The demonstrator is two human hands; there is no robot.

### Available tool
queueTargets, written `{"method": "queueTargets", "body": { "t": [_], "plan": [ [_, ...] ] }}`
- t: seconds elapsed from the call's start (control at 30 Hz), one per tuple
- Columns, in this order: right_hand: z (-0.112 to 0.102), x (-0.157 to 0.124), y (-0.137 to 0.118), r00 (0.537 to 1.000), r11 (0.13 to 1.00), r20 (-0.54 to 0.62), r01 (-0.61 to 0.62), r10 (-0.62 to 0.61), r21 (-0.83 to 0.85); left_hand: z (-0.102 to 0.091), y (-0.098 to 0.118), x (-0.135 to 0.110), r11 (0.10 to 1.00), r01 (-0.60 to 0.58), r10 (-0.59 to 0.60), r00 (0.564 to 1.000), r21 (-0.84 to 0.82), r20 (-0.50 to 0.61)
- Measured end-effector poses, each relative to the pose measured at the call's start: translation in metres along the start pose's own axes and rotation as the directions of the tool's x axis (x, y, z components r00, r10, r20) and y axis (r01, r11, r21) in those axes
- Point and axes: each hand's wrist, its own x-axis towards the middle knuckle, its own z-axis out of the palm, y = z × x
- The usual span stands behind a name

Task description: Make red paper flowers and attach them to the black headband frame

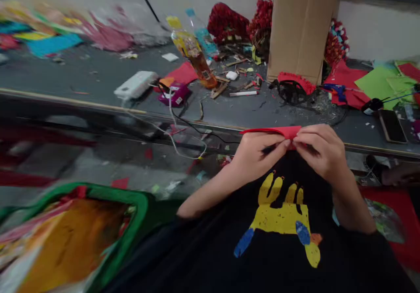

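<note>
A thin red paper piece [274, 131] is pinched between both my hands just in front of the table's front edge. My left hand [257, 155] has its fingers closed on the sheet's middle. My right hand [320, 151] grips the right end, fingers curled over it. Both hands hover above my lap, over a black shirt with a yellow print [284, 216]. The sheet's left tip juts out past my left thumb.
The grey table [98, 72] carries a tilted bottle [193, 52], a white box [134, 85], cables, red flower bunches [228, 22], a cardboard box [302, 26], red and green sheets [377, 83] and a phone [392, 126]. A green-rimmed bag [82, 236] lies lower left.
</note>
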Motion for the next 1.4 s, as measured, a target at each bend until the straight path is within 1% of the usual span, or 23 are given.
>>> {"method": "queueTargets", "body": {
  "t": [0.1,0.2,0.37,0.47,0.57,0.7,0.8,0.87,1.0,1.1,1.2,1.27,1.33,1.4],
  "plan": [
    [-0.001,0.0,0.0,1.0,1.0,0.016,-0.02,0.02,0.006,0.0,0.0,0.0,1.0,0.002,-0.001,1.0,-0.013,0.014],
    [0.0,-0.002,0.001,0.999,0.999,0.008,-0.043,0.042,0.031,-0.001,0.001,0.001,0.998,0.026,-0.025,0.999,-0.06,0.021],
    [0.001,-0.003,0.0,0.996,0.991,-0.053,-0.065,0.072,0.113,-0.003,0.004,0.002,0.978,0.126,-0.118,0.992,-0.165,0.053],
    [0.001,-0.003,-0.002,0.99,0.984,-0.098,-0.083,0.1,0.159,-0.004,0.005,0.003,0.966,0.157,-0.146,0.987,-0.207,0.065],
    [0.001,-0.003,-0.002,0.989,0.982,-0.095,-0.101,0.117,0.162,-0.002,0.006,0.003,0.972,0.131,-0.124,0.991,-0.195,0.048],
    [0.0,-0.004,0.003,0.991,0.985,-0.042,-0.124,0.13,0.116,0.003,0.005,0.004,0.99,0.078,-0.076,0.997,-0.115,0.017],
    [-0.001,-0.004,0.009,0.992,0.987,-0.032,-0.121,0.125,0.102,0.005,0.005,0.005,0.995,0.066,-0.065,0.998,-0.075,0.02],
    [-0.001,-0.004,0.013,0.992,0.988,-0.042,-0.112,0.117,0.108,0.006,0.004,0.005,0.993,0.083,-0.081,0.996,-0.085,0.036],
    [0.002,-0.004,0.018,0.992,0.987,-0.068,-0.095,0.105,0.131,0.008,0.002,0.007,0.974,0.168,-0.157,0.984,-0.154,0.079],
    [0.004,-0.006,0.018,0.982,0.975,-0.071,-0.16,0.173,0.156,0.011,-0.001,0.009,0.953,0.212,-0.196,0.976,-0.219,0.092],
    [0.002,-0.006,0.014,0.955,0.948,-0.065,-0.275,0.288,0.163,0.014,-0.005,0.01,0.941,0.231,-0.218,0.973,-0.249,0.079],
    [0.0,-0.006,0.011,0.941,0.934,-0.054,-0.324,0.335,0.15,0.015,-0.007,0.01,0.939,0.239,-0.23,0.971,-0.246,0.063],
    [-0.002,-0.005,0.007,0.939,0.935,-0.046,-0.335,0.342,0.117,0.015,-0.006,0.009,0.941,0.239,-0.235,0.971,-0.238,0.045],
    [-0.004,-0.003,0.002,0.946,0.947,-0.05,-0.316,0.319,0.063,0.014,-0.005,0.008,0.944,0.238,-0.237,0.971,-0.228,0.033]
  ]
}}
